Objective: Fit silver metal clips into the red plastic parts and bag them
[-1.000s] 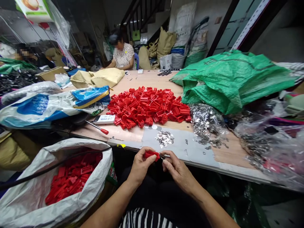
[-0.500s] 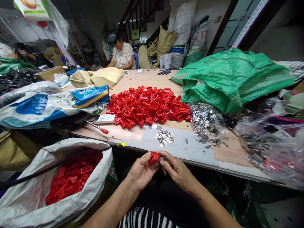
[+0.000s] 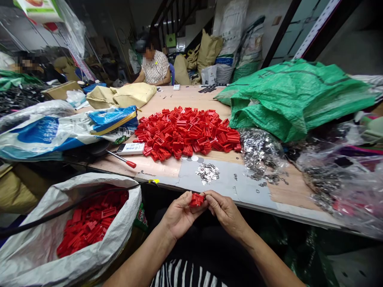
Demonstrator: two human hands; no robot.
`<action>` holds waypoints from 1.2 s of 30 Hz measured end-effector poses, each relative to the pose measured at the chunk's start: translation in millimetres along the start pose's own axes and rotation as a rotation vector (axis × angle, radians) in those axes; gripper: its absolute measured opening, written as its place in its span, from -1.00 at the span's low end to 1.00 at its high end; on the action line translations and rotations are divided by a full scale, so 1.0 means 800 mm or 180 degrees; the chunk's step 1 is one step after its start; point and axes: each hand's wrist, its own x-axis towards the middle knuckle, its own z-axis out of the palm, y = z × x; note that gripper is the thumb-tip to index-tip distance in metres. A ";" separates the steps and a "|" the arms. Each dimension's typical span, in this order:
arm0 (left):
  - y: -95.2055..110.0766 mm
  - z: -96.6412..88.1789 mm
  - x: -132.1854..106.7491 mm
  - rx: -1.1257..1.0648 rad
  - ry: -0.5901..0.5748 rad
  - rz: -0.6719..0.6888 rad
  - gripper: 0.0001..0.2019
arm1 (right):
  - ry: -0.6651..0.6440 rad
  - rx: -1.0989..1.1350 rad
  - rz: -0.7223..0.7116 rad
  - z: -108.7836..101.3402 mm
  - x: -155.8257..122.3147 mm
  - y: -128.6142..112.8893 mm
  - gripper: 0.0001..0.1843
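My left hand [image 3: 178, 217] is closed on a small red plastic part [image 3: 196, 199], held between thumb and fingers just off the table's front edge. At the part's right end, the thumb and fingers of my right hand [image 3: 226, 215] are pinched together. Whatever those fingertips hold is too small and hidden to name. Beyond my hands, a little heap of flat shiny metal pieces [image 3: 208, 173] lies on a grey sheet [image 3: 227, 187]. Behind it spreads a large pile of similar red plastic parts [image 3: 185, 131].
An open white sack [image 3: 122, 181] of red parts stands at the lower left. A red-tipped metal lever [image 3: 130, 164] juts out near a white box [image 3: 131, 148]. Green sacking [image 3: 293, 95] and clear bags of metal pieces [image 3: 260, 151] lie right. A person [image 3: 155, 67] sits across the table.
Both hands have shifted slightly right with the red part, which is turned to a more level angle. My right fingertips have moved up to its upper right end.
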 end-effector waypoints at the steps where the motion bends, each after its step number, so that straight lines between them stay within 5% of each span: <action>1: 0.001 -0.001 -0.001 0.0009 -0.0004 -0.0015 -0.91 | -0.0005 0.0008 -0.0001 0.001 0.000 0.000 -0.58; 7: 0.021 0.000 -0.020 0.0530 0.0085 0.0168 -0.83 | 0.0081 -0.0132 0.0023 -0.009 0.002 -0.001 -0.58; 13: 0.095 -0.005 -0.082 0.1439 0.0713 0.0818 -0.80 | 0.0827 -0.0350 0.0281 -0.045 0.003 0.020 -0.56; 19: 0.186 -0.023 -0.159 0.2602 0.2227 0.2519 -0.73 | 0.1231 -0.0171 0.0363 -0.071 0.005 0.047 -0.52; 23: 0.200 -0.026 -0.171 0.3573 0.3253 0.3928 -0.73 | 0.1329 0.0041 0.0415 -0.072 0.011 0.056 -0.51; 30: 0.147 0.017 -0.137 0.4029 0.2509 0.3969 -0.82 | 0.1292 0.0263 0.0448 -0.065 0.017 0.062 -0.48; 34: 0.127 0.063 -0.118 0.3629 0.1674 0.4421 -0.92 | 0.1285 0.0452 0.0488 -0.068 0.016 0.068 -0.48; 36: 0.128 0.079 -0.115 0.3561 0.1608 0.4706 -0.89 | 0.1291 0.0507 0.0492 -0.069 0.016 0.069 -0.49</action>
